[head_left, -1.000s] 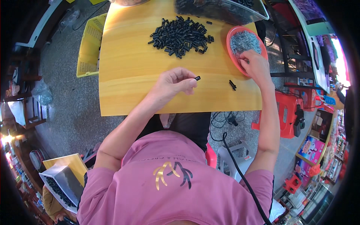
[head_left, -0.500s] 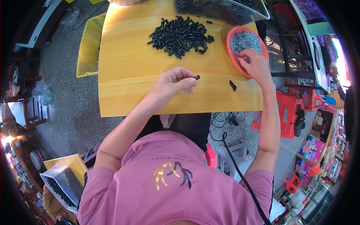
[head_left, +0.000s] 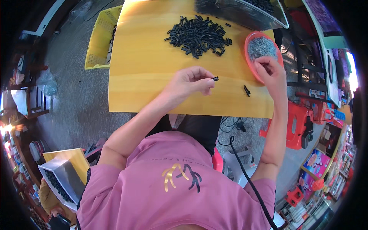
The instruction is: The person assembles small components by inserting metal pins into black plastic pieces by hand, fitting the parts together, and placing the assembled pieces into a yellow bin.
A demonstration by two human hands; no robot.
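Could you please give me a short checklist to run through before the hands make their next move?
1. Left hand holding a small black piece: ok.
2. Something held in the right hand: cannot tell, too small to make out.
3. Red bowl stocked with grey pieces: ok.
4. Black pile apart from the bowl: ok.
5. Every black part gathered in the pile: not ok, a loose part lies near the bowl.

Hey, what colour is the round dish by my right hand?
The dish is red-orange; it shows best in the head view, near your right hand.
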